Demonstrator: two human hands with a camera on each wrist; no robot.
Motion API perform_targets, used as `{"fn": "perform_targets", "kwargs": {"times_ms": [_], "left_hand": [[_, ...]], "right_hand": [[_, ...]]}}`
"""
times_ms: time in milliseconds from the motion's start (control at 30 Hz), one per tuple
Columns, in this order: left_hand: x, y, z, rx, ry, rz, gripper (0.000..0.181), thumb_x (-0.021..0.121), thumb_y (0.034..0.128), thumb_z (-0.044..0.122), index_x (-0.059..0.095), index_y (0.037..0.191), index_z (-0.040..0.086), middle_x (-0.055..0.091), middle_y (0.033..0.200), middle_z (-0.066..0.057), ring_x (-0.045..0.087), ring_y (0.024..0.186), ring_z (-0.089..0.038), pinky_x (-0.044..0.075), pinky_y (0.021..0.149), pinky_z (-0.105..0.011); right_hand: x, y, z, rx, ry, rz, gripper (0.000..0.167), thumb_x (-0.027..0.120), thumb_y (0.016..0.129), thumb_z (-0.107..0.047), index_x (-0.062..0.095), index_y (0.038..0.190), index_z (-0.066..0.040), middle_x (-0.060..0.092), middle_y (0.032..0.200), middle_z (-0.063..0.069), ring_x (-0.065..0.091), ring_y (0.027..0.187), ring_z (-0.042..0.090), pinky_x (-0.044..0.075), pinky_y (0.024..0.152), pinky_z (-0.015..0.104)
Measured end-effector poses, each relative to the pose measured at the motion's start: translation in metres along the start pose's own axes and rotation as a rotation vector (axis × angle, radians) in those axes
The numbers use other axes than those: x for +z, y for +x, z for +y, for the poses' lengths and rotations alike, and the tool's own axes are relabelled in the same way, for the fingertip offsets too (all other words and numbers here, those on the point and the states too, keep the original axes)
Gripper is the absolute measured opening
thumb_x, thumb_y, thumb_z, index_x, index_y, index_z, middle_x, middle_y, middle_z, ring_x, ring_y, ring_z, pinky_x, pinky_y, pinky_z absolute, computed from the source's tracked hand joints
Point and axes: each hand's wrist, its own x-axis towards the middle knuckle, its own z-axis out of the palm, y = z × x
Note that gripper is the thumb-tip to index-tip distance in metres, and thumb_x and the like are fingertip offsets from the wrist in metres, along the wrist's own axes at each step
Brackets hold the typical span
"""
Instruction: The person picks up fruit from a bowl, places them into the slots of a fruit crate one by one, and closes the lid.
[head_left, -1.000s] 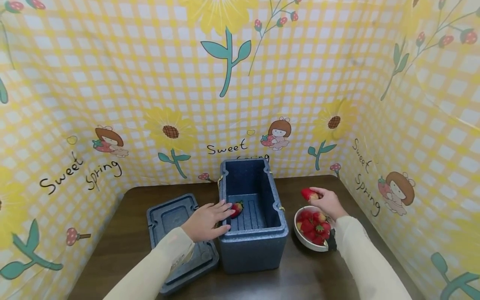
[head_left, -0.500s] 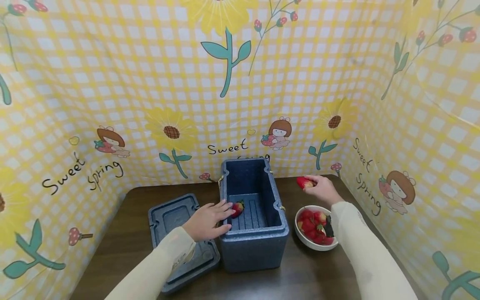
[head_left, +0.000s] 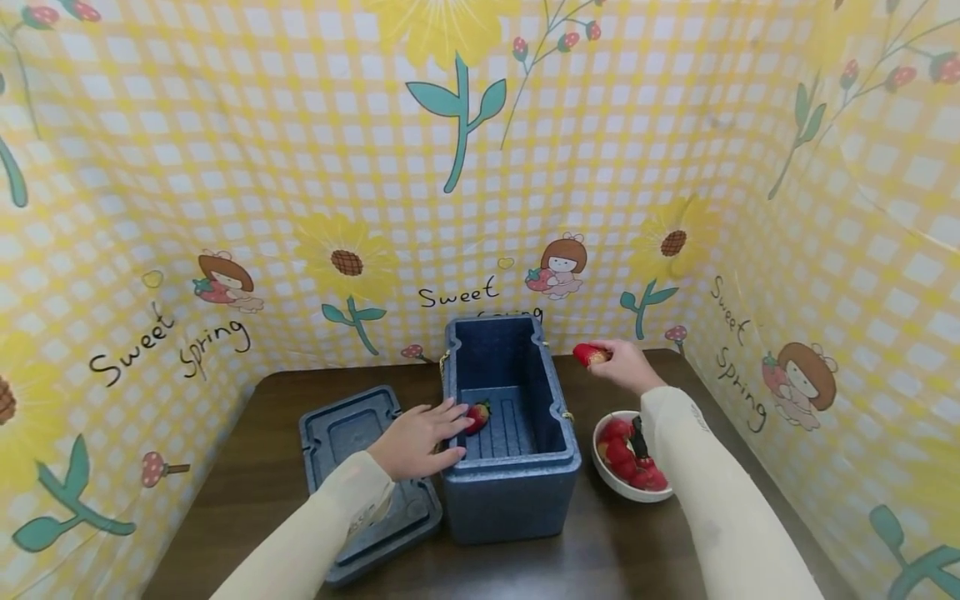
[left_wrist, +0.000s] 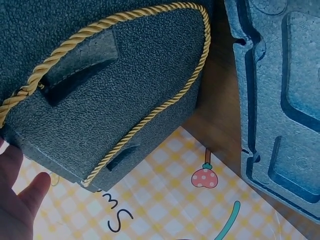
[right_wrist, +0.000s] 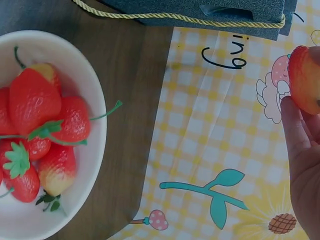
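Observation:
My right hand (head_left: pixel 628 367) pinches a red and pale-yellow strawberry (head_left: pixel 589 356) in the air, just right of the dark blue foam box (head_left: pixel 510 507). In the right wrist view this held strawberry (right_wrist: pixel 302 80) shows at the right edge. Over the box's left rim lies my left hand (head_left: pixel 420 442), its fingers extended and holding nothing. One strawberry (head_left: pixel 477 417) lies on the box floor near those fingers. To the right of the box stands a white bowl (head_left: pixel 628 493) with several strawberries, partly hidden by the right wrist gear and sleeve.
A blue foam lid (head_left: pixel 352 429) lies on the brown table (head_left: pixel 232 492), left of the box. Gold rope handles (left_wrist: pixel 150 116) run along the box's side. A yellow checked cloth (head_left: pixel 420 208) rises close behind the box and at both sides.
My right hand has lifted the strawberry away from above the bowl and carried it left and farther back, toward the box. The left hand has stayed on the rim.

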Motion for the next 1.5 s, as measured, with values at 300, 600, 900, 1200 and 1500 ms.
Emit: {"fn": "perform_targets", "kwargs": {"times_ms": [300,600,900,1200,1500], "left_hand": [[-0.005,0.000,-0.001,0.030,-0.020,0.000,0.053,0.044,0.0976,0.044,0.055,0.136,0.009,0.046,0.143,-0.014,0.039,0.135,-0.033,0.033,0.102,-0.059],[-0.004,0.001,-0.003,0.008,-0.014,-0.009,0.051,0.048,0.0967,0.038,0.054,0.137,0.007,0.044,0.145,-0.014,0.036,0.136,-0.033,0.033,0.104,-0.057],[-0.001,0.002,-0.003,0.027,0.002,0.001,0.050,0.049,0.0960,0.038,0.055,0.136,0.007,0.045,0.144,-0.014,0.037,0.136,-0.033,0.034,0.104,-0.056],[0.000,0.000,-0.002,0.018,0.021,-0.022,0.051,0.047,0.0965,0.040,0.055,0.136,0.008,0.045,0.144,-0.012,0.037,0.136,-0.031,0.034,0.104,-0.055],[-0.003,0.001,-0.001,0.011,0.017,-0.022,0.052,0.048,0.0963,0.040,0.054,0.137,0.008,0.045,0.145,-0.012,0.036,0.136,-0.031,0.032,0.105,-0.056]], "right_hand": [[0.007,0.013,-0.015,0.041,0.032,-0.017,0.050,0.066,0.080,-0.010,0.057,0.126,0.009,0.061,0.117,0.029,0.057,0.084,0.030,0.048,0.072,0.032],[0.016,0.028,-0.033,0.019,0.031,-0.044,0.048,0.067,0.081,-0.007,0.058,0.126,0.007,0.058,0.121,0.027,0.055,0.093,0.036,0.050,0.084,0.043],[0.022,0.036,-0.037,0.053,0.062,-0.069,0.050,0.065,0.081,-0.006,0.056,0.128,0.007,0.059,0.119,0.026,0.055,0.091,0.032,0.048,0.080,0.037],[0.022,0.041,-0.051,0.062,0.074,-0.089,0.052,0.065,0.081,-0.004,0.054,0.131,0.006,0.055,0.128,0.026,0.055,0.093,0.032,0.049,0.078,0.034],[0.028,0.049,-0.075,0.069,0.108,-0.075,0.072,0.067,0.082,-0.007,0.034,0.146,0.003,0.050,0.133,0.026,0.051,0.102,0.033,0.048,0.087,0.038]]}}
